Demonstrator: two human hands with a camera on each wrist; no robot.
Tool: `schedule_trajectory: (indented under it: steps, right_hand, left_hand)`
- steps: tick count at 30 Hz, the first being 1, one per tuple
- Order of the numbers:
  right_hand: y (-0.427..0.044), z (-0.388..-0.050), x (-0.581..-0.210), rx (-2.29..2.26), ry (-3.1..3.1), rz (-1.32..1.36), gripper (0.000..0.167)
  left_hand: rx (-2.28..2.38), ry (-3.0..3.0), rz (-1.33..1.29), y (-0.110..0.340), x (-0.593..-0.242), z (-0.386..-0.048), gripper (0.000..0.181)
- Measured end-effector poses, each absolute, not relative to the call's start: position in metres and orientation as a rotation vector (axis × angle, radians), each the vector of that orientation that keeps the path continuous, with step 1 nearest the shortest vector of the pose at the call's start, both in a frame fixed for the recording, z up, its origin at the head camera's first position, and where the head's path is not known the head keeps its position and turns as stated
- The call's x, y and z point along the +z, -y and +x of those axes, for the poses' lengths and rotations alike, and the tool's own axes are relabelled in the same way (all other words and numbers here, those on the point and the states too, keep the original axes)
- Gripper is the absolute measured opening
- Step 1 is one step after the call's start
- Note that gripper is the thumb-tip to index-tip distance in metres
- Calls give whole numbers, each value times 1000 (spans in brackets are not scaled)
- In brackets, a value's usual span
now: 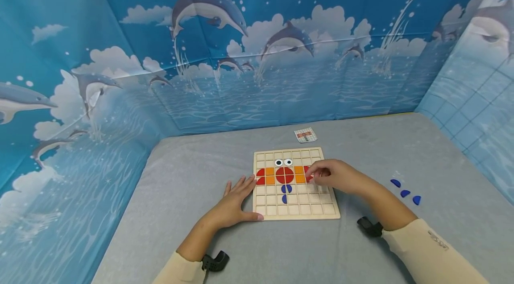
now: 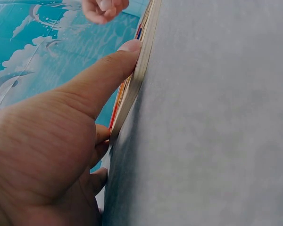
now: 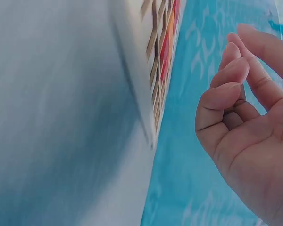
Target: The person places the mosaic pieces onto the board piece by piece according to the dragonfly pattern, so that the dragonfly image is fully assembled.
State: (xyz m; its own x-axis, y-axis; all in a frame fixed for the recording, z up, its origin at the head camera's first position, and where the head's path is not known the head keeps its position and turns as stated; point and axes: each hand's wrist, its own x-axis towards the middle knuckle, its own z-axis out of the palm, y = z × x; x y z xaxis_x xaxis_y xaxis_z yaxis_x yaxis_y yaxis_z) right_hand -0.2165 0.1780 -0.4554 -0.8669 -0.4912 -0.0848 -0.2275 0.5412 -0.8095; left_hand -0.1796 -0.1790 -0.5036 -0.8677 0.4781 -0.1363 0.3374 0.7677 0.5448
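In the head view a square wooden grid board (image 1: 297,210) lies on the grey cloth, with flat coloured pieces in its cells. My left hand (image 1: 236,206) rests at its left edge, fingers spread; the thumb (image 2: 118,63) touches the board's side in the left wrist view. Over the right edge hovers my right hand (image 1: 335,176), its fingertips above a red piece (image 1: 308,178) that they partly hide. In the right wrist view the fingers (image 3: 221,101) are loosely curled and I see nothing between them. A red circle (image 1: 284,175) of quarter pieces sits centrally, between orange squares (image 1: 299,174).
Three loose blue pieces (image 1: 404,193) lie on the cloth to the right. Behind the board is a small pattern card (image 1: 305,135). Two round eye pieces (image 1: 283,162) and several blue pieces (image 1: 286,189) are on the board. A dolphin-print curtain (image 1: 241,88) stands behind the table.
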Motion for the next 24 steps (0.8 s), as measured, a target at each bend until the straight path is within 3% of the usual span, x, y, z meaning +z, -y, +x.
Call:
schedule_trajectory:
  steps: [24]
  right_hand:
    - [-318,-199,-461,-1054,-2729,-246,39]
  left_hand:
    - [772,-2692,635,178,-503,-179,108]
